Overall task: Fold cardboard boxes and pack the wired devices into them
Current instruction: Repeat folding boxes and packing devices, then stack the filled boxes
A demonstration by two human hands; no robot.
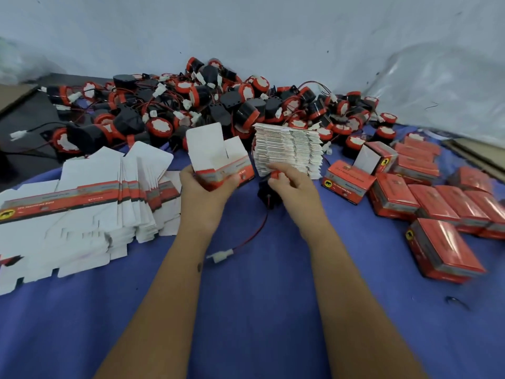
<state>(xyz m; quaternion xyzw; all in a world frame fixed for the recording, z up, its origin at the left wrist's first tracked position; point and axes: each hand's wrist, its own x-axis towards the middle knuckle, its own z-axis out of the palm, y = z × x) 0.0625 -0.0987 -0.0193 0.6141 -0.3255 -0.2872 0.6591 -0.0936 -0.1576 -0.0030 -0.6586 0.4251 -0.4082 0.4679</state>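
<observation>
Blue cloth [246, 310] covers the tabletop where we work, seen from our head camera. Our left hand [203, 187] grips an erected red-and-white cardboard box [218, 160], fingers curled round its lower body, its white top flaps standing open and upright. Our right hand [289, 184] holds a black-and-red wired device [269, 191] just right of the box, fingers closed over its top; its red-and-black wire [257, 228] trails down across the cloth to a white connector [222, 255] lying between our forearms. Behind the right hand stands a stack of folded paper inserts [287, 151]. To the left, unfolded flat box blanks [82, 203] lie fanned in overlapping stacks. A large heap of wired devices [218, 105] sprawls along the far edge against a pale wall [246, 28]. On the right, closed red packed boxes [426, 198] are crowded together, one still open [374, 157] among them.
</observation>
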